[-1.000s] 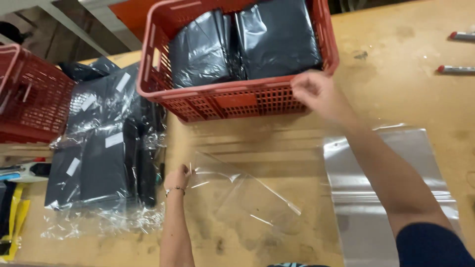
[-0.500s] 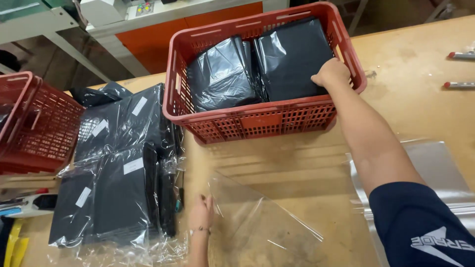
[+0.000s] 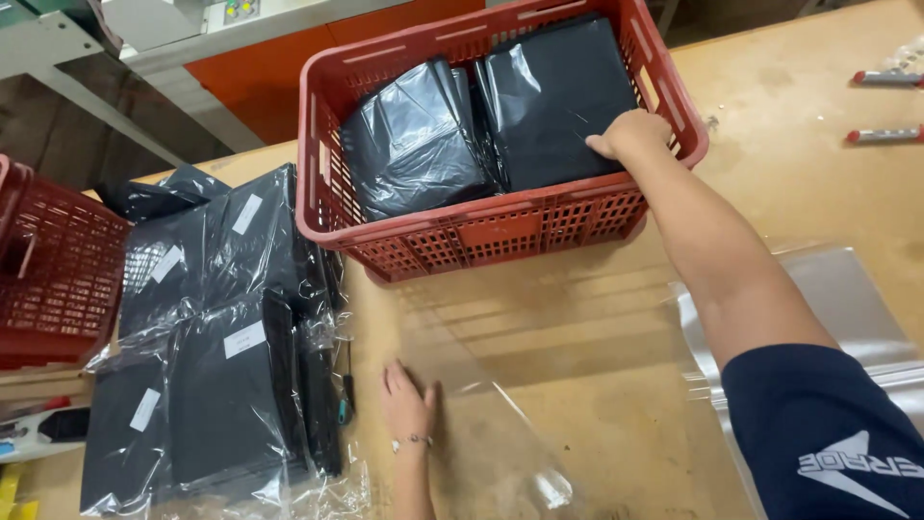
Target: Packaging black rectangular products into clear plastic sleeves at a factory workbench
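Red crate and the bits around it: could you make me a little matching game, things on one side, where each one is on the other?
Things:
1. right hand
2. left hand
3. stack of clear-wrapped black packs
4. red crate

Places:
A. flat on a clear plastic bag on the table
B. at the table's far side, holding black bundles
C. on a black bundle inside the crate
D. left of the left hand

Pairs: 1-C, 2-A, 3-D, 4-B
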